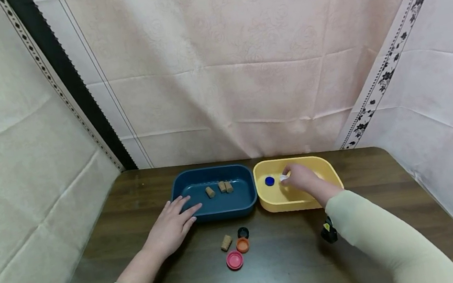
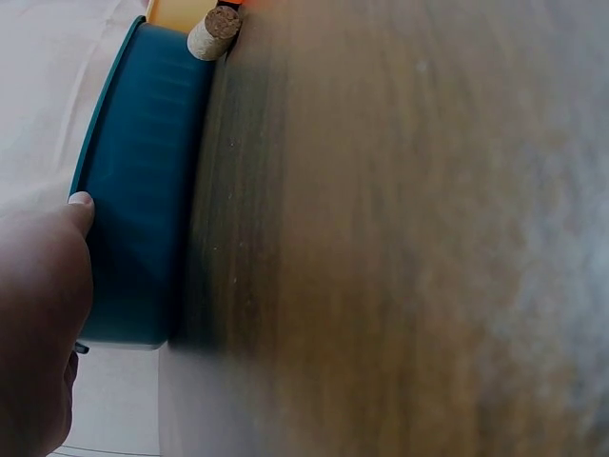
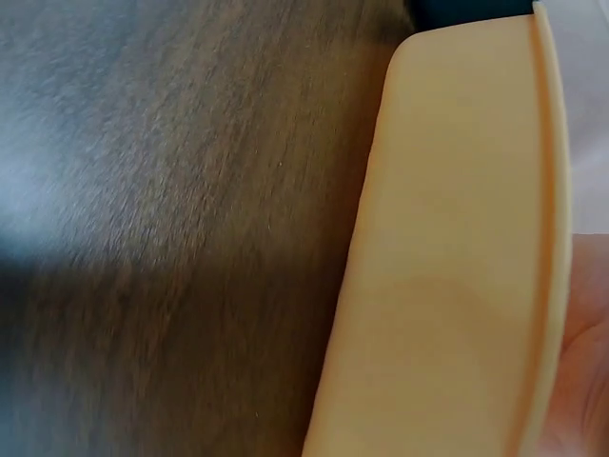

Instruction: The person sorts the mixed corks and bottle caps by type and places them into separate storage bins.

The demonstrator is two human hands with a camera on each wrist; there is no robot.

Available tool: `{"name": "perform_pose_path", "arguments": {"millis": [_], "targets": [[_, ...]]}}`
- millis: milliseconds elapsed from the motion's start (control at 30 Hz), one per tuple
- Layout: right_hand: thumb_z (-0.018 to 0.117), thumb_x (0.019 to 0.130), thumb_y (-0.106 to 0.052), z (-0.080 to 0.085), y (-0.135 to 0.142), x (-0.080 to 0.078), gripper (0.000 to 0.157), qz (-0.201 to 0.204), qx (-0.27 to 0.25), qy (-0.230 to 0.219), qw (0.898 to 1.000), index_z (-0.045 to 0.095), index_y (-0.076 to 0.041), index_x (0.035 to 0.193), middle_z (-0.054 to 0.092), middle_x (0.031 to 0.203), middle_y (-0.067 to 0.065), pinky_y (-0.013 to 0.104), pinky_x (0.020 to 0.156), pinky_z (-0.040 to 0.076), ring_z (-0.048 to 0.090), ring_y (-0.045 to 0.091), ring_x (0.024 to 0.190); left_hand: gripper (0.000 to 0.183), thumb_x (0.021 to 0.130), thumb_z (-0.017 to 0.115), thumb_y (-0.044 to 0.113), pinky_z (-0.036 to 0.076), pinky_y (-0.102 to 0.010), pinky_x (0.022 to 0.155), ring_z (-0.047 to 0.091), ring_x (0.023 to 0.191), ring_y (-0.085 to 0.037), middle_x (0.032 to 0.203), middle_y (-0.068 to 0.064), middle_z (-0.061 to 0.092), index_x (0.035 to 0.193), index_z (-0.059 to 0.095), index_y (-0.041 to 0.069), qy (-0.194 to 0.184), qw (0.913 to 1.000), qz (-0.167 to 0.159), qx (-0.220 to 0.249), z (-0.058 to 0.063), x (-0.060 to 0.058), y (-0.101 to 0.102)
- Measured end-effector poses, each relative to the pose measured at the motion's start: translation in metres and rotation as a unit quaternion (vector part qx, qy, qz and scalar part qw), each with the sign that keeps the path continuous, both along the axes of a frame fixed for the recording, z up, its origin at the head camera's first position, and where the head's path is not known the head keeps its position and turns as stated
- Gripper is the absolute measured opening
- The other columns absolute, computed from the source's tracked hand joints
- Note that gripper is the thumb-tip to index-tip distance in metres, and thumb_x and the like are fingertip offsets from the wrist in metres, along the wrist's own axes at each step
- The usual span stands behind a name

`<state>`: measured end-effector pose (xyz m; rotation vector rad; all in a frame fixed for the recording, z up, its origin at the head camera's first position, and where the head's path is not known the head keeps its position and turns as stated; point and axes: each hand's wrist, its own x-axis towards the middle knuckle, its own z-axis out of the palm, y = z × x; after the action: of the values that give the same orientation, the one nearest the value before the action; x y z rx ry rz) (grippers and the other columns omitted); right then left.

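Head — right hand pinches white piece.

Right of centre in the head view, the right hand partly covers a white object (too small to identify), the yellow tray hides that hand's fingertips lower right in the right wrist view, and the left wrist view's edge crops the left hand.

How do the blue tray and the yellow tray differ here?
The blue tray holds three corks; the yellow tray holds a blue cap. The left hand touches the blue tray's rim; the right hand is inside the yellow tray, pinching a small white piece. Both trays have rounded corners.
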<state>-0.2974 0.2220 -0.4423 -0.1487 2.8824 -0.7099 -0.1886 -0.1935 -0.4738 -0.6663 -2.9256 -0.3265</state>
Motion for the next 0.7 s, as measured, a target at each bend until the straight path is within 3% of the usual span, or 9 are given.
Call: {"name": "perform_pose_path", "arguments": {"millis": [333, 700], "targets": [[0.071, 0.091, -0.029, -0.016, -0.004, -0.013, 0.034, -0.016, 0.013, -0.012, 1.0, 0.064, -0.004, 0.113, 0.065, 0.1, 0.009, 0.04, 0.081, 0.046, 0.056, 0.027, 0.087, 0.043, 0.103, 0.052, 0.04, 0.016, -0.055, 0.119, 0.024, 0.148, -0.031, 0.156, -0.008, 0.04, 0.145, 0.052, 0.032, -0.003, 1.0, -0.001, 0.007, 0.002, 0.002, 0.0], [0.07, 0.091, -0.028, -0.018, -0.005, -0.014, 0.035, -0.022, 0.014, -0.016, 1.0, 0.063, -0.005, 0.116, 0.065, 0.103, 0.01, 0.041, 0.084, 0.046, 0.056, 0.028, 0.09, 0.044, 0.103, 0.052, 0.041, 0.017, -0.055, 0.119, 0.024, 0.148, -0.03, 0.156, -0.007, 0.039, 0.146, 0.05, 0.034, 0.001, 1.0, 0.002, 0.003, -0.002, 0.0, -0.001]]}}
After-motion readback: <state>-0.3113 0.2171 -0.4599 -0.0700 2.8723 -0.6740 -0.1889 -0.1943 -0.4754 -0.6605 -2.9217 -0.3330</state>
